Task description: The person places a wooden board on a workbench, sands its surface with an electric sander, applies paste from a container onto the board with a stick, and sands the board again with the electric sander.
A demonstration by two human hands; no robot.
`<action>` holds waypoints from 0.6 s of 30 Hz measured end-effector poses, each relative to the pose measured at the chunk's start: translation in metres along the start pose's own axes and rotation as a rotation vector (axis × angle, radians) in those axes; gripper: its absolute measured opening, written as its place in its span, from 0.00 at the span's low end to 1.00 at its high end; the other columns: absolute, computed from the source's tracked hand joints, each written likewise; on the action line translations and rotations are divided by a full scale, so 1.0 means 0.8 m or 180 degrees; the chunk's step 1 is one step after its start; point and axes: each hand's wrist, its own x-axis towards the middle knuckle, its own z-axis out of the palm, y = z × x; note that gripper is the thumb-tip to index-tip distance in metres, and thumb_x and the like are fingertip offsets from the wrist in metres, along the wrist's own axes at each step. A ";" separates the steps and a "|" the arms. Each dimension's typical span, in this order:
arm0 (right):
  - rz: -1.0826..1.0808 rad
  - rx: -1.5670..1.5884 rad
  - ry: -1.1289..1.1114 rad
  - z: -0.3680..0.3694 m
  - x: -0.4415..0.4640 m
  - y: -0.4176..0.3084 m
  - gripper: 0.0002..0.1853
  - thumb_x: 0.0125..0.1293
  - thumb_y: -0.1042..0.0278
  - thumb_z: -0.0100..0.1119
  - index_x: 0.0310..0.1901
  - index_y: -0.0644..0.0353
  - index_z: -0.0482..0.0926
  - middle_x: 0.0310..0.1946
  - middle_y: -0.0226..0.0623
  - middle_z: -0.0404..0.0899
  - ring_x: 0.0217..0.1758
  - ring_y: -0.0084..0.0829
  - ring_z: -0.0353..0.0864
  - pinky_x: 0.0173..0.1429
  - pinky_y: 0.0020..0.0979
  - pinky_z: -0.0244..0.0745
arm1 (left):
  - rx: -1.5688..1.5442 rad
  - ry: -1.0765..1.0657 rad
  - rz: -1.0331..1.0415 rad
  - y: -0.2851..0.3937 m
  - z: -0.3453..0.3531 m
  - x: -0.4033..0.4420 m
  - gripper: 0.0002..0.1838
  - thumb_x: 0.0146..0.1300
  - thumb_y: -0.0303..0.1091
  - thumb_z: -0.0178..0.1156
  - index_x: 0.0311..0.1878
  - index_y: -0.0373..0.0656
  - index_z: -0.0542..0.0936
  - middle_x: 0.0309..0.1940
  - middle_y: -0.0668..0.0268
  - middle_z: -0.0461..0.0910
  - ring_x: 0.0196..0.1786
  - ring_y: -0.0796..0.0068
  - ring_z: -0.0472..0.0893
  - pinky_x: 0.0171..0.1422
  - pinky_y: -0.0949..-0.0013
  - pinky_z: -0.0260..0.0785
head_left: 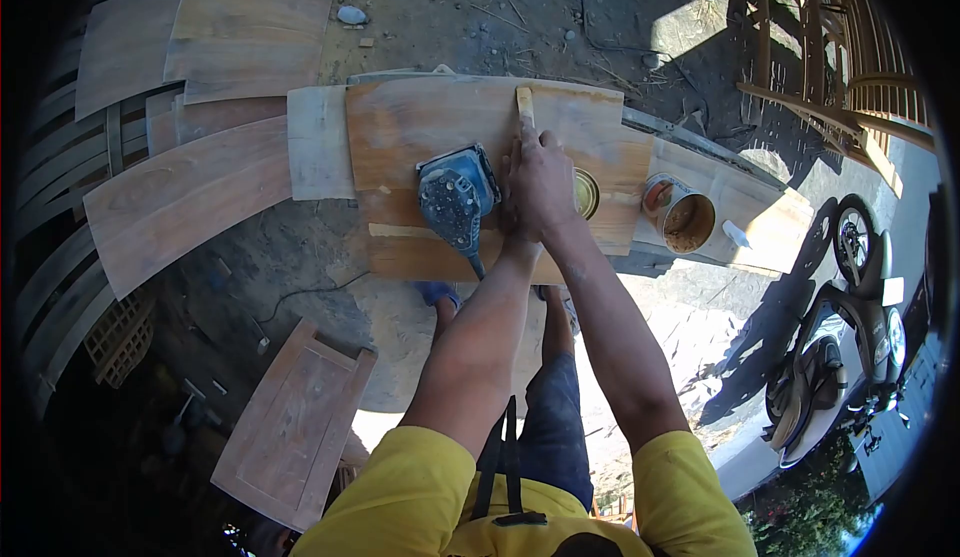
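Observation:
My right hand (543, 185) is closed round a putty knife (526, 105), whose pale, flat end points away from me over a wooden panel (430, 117). Pressed close beside and partly under it is my left hand (510, 202); its fingers look curled, but what they hold is hidden. To the left of my hands a blue, dust-covered electric sander (450, 197) rests on the panel. A round metal lid (586, 194) lies just right of my right hand. Farther right stands an open can (680, 214) with brown paste inside.
Several wooden panels (190, 172) are stacked on slats at the left. A framed panel (295, 427) leans at lower left. The sander's cord (310, 295) trails over the ground. A motorcycle (840, 337) stands at right, below wooden slatted furniture (850, 67).

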 end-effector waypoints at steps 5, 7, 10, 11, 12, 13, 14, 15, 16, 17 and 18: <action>-0.0269 -0.0101 0.0174 0.022 0.002 0.008 0.33 0.70 0.68 0.64 0.77 0.64 0.71 0.49 0.55 0.83 0.47 0.61 0.85 0.56 0.56 0.83 | -0.0046 -0.0134 -0.0009 0.004 -0.002 -0.005 0.48 0.74 0.63 0.56 0.90 0.56 0.50 0.90 0.60 0.48 0.93 0.57 0.40 0.93 0.48 0.31; -0.0195 -0.0093 0.0092 0.015 0.004 0.001 0.33 0.71 0.67 0.64 0.76 0.64 0.71 0.49 0.56 0.83 0.49 0.61 0.85 0.58 0.56 0.82 | -0.0079 -0.0195 -0.0039 0.005 -0.003 -0.003 0.48 0.74 0.63 0.56 0.90 0.56 0.50 0.90 0.60 0.48 0.93 0.57 0.40 0.94 0.48 0.31; -0.0046 -0.0067 -0.0095 0.006 0.010 -0.013 0.33 0.72 0.66 0.62 0.77 0.64 0.71 0.49 0.55 0.84 0.51 0.60 0.84 0.60 0.56 0.81 | -0.0154 -0.0331 -0.0065 0.011 -0.005 -0.002 0.48 0.75 0.63 0.56 0.90 0.56 0.50 0.90 0.61 0.48 0.93 0.57 0.40 0.94 0.48 0.31; -0.0024 -0.0044 -0.0185 0.007 0.013 -0.017 0.33 0.72 0.66 0.61 0.77 0.64 0.71 0.48 0.55 0.84 0.53 0.59 0.84 0.59 0.56 0.81 | -0.0195 -0.0414 -0.0093 0.013 -0.008 -0.002 0.48 0.75 0.63 0.56 0.90 0.56 0.50 0.90 0.61 0.47 0.93 0.57 0.40 0.94 0.48 0.31; -0.0006 -0.0049 -0.0188 0.016 0.008 -0.013 0.33 0.72 0.66 0.61 0.77 0.64 0.71 0.48 0.55 0.84 0.53 0.59 0.84 0.59 0.56 0.81 | -0.0225 -0.0506 -0.0110 0.016 -0.016 -0.003 0.48 0.75 0.63 0.56 0.90 0.56 0.50 0.90 0.61 0.47 0.93 0.57 0.40 0.94 0.48 0.30; -0.0099 -0.0265 -0.0146 0.024 0.004 -0.008 0.32 0.73 0.66 0.61 0.77 0.64 0.71 0.48 0.54 0.84 0.52 0.59 0.84 0.59 0.56 0.81 | -0.0248 -0.0645 -0.0138 0.019 -0.025 -0.002 0.48 0.75 0.63 0.55 0.90 0.56 0.50 0.90 0.61 0.48 0.93 0.57 0.40 0.94 0.48 0.31; -0.0210 -0.0488 -0.0092 0.019 0.006 -0.010 0.32 0.73 0.65 0.60 0.78 0.63 0.70 0.47 0.54 0.84 0.52 0.59 0.85 0.59 0.57 0.81 | -0.0269 -0.0784 -0.0167 0.022 -0.038 -0.001 0.48 0.75 0.63 0.55 0.90 0.56 0.50 0.90 0.60 0.49 0.93 0.57 0.41 0.94 0.48 0.31; -0.0201 -0.0497 -0.0093 0.014 0.006 -0.010 0.32 0.73 0.65 0.60 0.78 0.63 0.70 0.47 0.54 0.84 0.52 0.59 0.85 0.59 0.57 0.81 | -0.0298 -0.1068 -0.0257 0.022 -0.046 -0.001 0.48 0.75 0.64 0.55 0.90 0.56 0.51 0.90 0.60 0.50 0.93 0.57 0.42 0.93 0.48 0.31; -0.0106 -0.0306 -0.0101 0.010 0.003 -0.009 0.32 0.73 0.66 0.60 0.77 0.63 0.71 0.47 0.54 0.84 0.51 0.58 0.86 0.58 0.56 0.82 | -0.0299 -0.1096 -0.0241 0.018 -0.039 -0.004 0.48 0.75 0.64 0.55 0.90 0.56 0.51 0.90 0.60 0.50 0.93 0.57 0.42 0.93 0.48 0.31; -0.0008 -0.0120 -0.0099 -0.003 0.002 -0.011 0.31 0.73 0.66 0.59 0.77 0.62 0.71 0.48 0.53 0.85 0.51 0.57 0.87 0.57 0.56 0.83 | -0.0104 -0.0708 -0.0137 0.013 -0.021 -0.004 0.47 0.75 0.64 0.55 0.89 0.55 0.53 0.89 0.60 0.51 0.93 0.58 0.43 0.93 0.48 0.33; 0.0016 -0.0131 -0.0096 -0.015 0.004 -0.012 0.31 0.73 0.66 0.59 0.77 0.62 0.71 0.48 0.53 0.85 0.51 0.57 0.87 0.57 0.56 0.83 | 0.0087 -0.0311 -0.0036 0.006 0.001 -0.003 0.46 0.75 0.64 0.55 0.89 0.55 0.55 0.89 0.60 0.52 0.92 0.58 0.44 0.93 0.48 0.34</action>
